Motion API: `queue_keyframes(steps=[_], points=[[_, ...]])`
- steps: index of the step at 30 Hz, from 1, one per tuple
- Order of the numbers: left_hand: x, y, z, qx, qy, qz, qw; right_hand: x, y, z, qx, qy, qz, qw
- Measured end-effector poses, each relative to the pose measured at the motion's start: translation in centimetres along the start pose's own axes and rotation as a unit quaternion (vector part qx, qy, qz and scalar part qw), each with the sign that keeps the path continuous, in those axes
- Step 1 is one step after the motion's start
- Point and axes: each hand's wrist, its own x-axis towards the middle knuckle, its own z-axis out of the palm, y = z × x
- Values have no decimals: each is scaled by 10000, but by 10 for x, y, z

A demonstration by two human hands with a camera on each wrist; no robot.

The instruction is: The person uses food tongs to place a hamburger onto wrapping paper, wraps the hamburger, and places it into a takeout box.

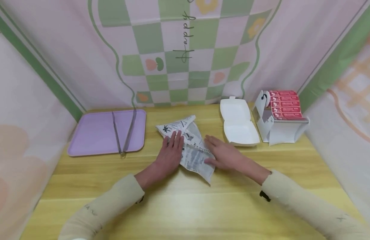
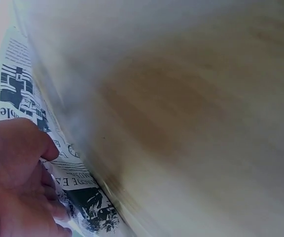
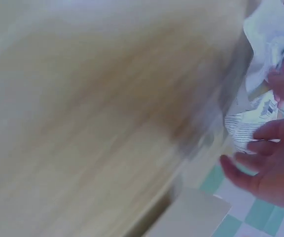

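A sheet of newspaper-print wrapping paper (image 1: 196,159) lies partly folded in the middle of the wooden table, its lower corner pointing toward me. My left hand (image 1: 169,155) rests on the paper's left side, fingers extended. In the left wrist view, that hand's thumb (image 2: 43,143) lies against the printed paper (image 2: 16,94). At the right edge of the paper, my right hand (image 1: 226,155) touches it with loosely spread fingers. The right wrist view has this hand (image 3: 280,163) beside the paper (image 3: 248,128). Whatever may lie inside the folds is hidden.
A purple tray (image 1: 95,133) with metal tongs (image 1: 116,133) across it stands at left. Behind my right hand is an opened white clamshell box (image 1: 237,115). Next to that stands a white dispenser (image 1: 283,131) with a roll of red labels (image 1: 285,103). Patterned curtains (image 1: 202,60) enclose the table.
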Motion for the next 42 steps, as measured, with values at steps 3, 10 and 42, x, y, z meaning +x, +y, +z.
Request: queue_keyframes(steps=[3,10,42], points=[[-1,-2,3,14,128,82,9999,7,-1,-1,111,-131,-436,9989],[0,-18,8,-76,4,595,9982,18,22,-2,-275,518,-1459,9876],[-20,-53,10,-123,140,1662,9859,61,22,21,-1198,1054,-3073,9381]])
